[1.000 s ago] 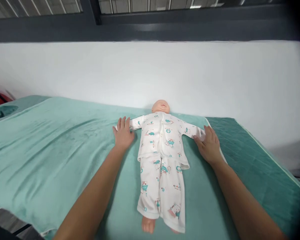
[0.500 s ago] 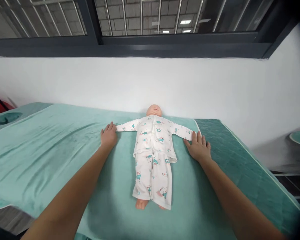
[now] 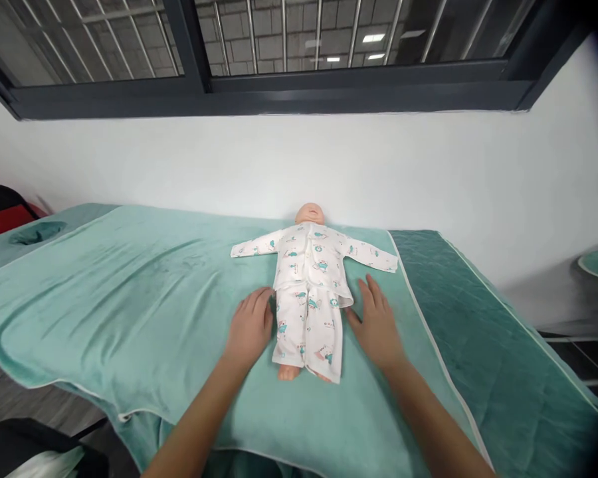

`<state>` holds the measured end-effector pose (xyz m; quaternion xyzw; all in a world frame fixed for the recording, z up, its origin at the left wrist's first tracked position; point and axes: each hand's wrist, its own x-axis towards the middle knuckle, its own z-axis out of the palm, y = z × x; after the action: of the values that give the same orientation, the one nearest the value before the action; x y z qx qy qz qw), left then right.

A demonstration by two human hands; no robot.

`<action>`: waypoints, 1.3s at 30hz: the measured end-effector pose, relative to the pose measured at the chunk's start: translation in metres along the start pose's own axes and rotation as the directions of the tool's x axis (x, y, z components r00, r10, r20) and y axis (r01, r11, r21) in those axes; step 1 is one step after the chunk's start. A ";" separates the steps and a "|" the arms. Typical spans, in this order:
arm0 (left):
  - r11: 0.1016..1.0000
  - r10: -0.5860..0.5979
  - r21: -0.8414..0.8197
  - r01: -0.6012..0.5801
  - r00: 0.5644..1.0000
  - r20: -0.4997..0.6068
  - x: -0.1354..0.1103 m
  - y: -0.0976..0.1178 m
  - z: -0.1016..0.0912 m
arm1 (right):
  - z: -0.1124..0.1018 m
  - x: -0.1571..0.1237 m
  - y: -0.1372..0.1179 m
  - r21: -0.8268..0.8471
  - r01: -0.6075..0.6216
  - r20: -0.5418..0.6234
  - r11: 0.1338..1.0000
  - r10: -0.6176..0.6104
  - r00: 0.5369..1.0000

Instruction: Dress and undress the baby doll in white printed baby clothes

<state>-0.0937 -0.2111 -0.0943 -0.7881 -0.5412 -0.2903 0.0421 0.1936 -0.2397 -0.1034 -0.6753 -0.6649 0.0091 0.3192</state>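
A baby doll [image 3: 309, 214] lies on its back on a green blanket [image 3: 179, 299], head toward the wall. It wears a white printed long-sleeved top [image 3: 309, 255] and matching trousers [image 3: 306, 332], with both sleeves spread out sideways and the feet showing below the hems. My left hand [image 3: 252, 325] is beside the trousers on the left, near the waist, its fingers stretched forward and holding nothing visible. On the other side, my right hand [image 3: 376, 322] has its fingers apart, with the thumb close to the top's lower right corner; whether it touches cannot be made out.
A darker green quilted cover [image 3: 478, 318] shows to the right of the blanket. Behind the bed stands a white wall [image 3: 204, 166] below a dark window frame [image 3: 289, 99]. At far left lies a red and black item [image 3: 4, 216]; a black object [image 3: 34, 445] is at lower left.
Both my hands have left the sleeve ends and moved inward and toward me, beside the doll's trousers. The view has shifted slightly, showing more of the blanket's front edge.
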 end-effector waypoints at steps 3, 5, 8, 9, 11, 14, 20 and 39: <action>0.980 -0.010 -0.197 0.013 1.000 0.015 -0.027 0.012 -0.010 | -0.005 -0.043 -0.030 0.329 -0.054 -0.037 0.943 0.070 0.997; 0.959 0.002 -0.283 0.007 1.000 0.030 -0.046 0.016 -0.015 | -0.008 -0.072 -0.046 0.480 -0.056 -0.080 0.876 0.107 0.991; 0.927 0.044 -0.375 -0.021 0.998 0.053 -0.070 0.021 -0.021 | -0.010 -0.101 -0.065 0.510 0.020 -0.096 0.860 0.034 0.995; 0.920 0.061 -0.391 -0.034 0.996 0.058 -0.075 0.023 -0.022 | -0.011 -0.105 -0.070 0.481 0.067 -0.106 0.874 -0.018 0.994; 0.917 0.096 -0.395 -0.064 0.994 0.061 -0.082 0.027 -0.023 | -0.011 -0.107 -0.081 0.387 0.162 -0.107 0.908 -0.130 0.986; 0.923 0.099 -0.376 -0.083 0.995 0.023 -0.082 0.030 -0.021 | -0.010 -0.099 -0.097 0.241 0.236 -0.041 0.941 -0.233 0.972; 0.867 0.037 -0.493 -0.066 0.997 -0.070 -0.082 0.039 -0.035 | -0.013 -0.080 -0.115 0.145 0.298 0.023 0.944 -0.304 0.952; 0.979 -0.048 -0.202 0.028 0.994 -0.095 -0.168 0.008 -0.035 | -0.015 -0.120 -0.064 0.294 0.040 -0.029 0.955 -0.032 0.999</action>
<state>-0.1426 -0.3674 -0.1478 -0.7624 -0.5215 -0.3828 -0.0163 0.1294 -0.3598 -0.1126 -0.6080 -0.6643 0.0942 0.4245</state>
